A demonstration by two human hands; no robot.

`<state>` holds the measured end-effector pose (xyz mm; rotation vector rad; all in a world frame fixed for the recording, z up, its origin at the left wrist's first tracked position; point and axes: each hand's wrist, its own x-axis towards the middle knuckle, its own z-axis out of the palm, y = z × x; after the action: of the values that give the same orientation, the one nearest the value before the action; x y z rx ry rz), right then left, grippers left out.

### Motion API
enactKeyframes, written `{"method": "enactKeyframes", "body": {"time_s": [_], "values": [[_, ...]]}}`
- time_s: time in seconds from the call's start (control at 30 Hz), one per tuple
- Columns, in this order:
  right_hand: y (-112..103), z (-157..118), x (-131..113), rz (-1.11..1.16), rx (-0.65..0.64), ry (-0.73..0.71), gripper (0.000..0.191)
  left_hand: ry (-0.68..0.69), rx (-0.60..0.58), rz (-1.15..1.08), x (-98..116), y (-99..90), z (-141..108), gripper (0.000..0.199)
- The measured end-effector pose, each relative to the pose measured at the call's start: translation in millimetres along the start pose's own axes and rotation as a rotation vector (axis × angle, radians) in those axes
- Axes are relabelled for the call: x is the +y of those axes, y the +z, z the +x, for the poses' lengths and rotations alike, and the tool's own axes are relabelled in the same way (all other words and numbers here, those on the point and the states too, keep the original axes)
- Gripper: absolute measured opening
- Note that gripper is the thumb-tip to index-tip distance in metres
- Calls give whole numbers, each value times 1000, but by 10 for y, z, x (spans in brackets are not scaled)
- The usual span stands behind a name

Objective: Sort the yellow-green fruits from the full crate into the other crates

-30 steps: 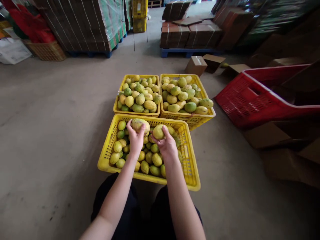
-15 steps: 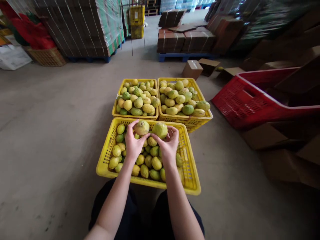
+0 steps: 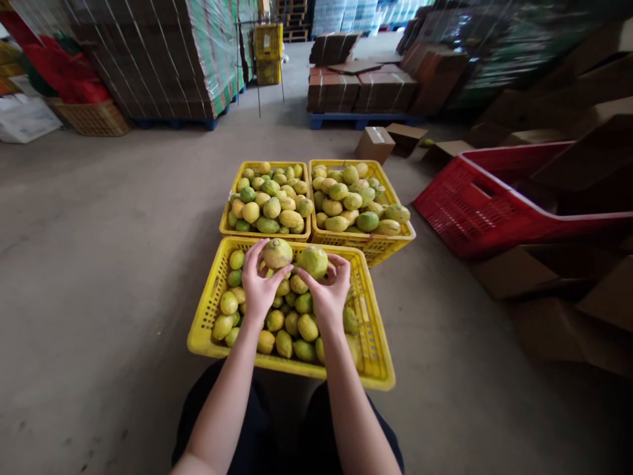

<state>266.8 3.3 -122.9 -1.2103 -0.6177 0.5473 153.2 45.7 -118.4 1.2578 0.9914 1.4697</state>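
Note:
My left hand grips a round, pale yellow-green fruit between thumb and fingers. A slightly greener fruit is in my right hand, held the same way. Both fruits are raised side by side over the near yellow crate, a small gap between them. Inside that crate lie several loose green and yellow fruits, partly hidden behind my hands and forearms. I cannot make out the exact kind of fruit.
Beyond the near crate stand a back left yellow crate and a back right yellow crate, both heaped with similar fruit. To the right are a red crate and cardboard boxes. Bundled cardboard rests on a blue pallet farther back.
The view has shifted slightly, so the crates sit a little lower and more to the left. Both hands keep their hold on the same two fruits.

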Motion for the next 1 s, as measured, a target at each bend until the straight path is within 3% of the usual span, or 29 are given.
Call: {"method": "enactKeyframes", "body": {"time_s": [0.1,0.33,0.57,0.67,0.77,1.0], "values": [[-11,15,-47,119,8,100,54,-213,18,-260,83,-24,51,63],[-27,44,-217,563,-48,479,34,-625,-119,-813,271,-112,60,49],[-53,87,-238,689,-108,547,33,-845,-27,-925,326,-76,61,44],[-58,90,-222,709,-111,565,31,-871,51,-876,284,-52,75,42],[-55,82,-192,703,-88,587,31,-807,88,-805,205,-28,83,35],[-25,88,-50,541,-23,549,37,-665,-27,-566,28,0,72,28]]}}
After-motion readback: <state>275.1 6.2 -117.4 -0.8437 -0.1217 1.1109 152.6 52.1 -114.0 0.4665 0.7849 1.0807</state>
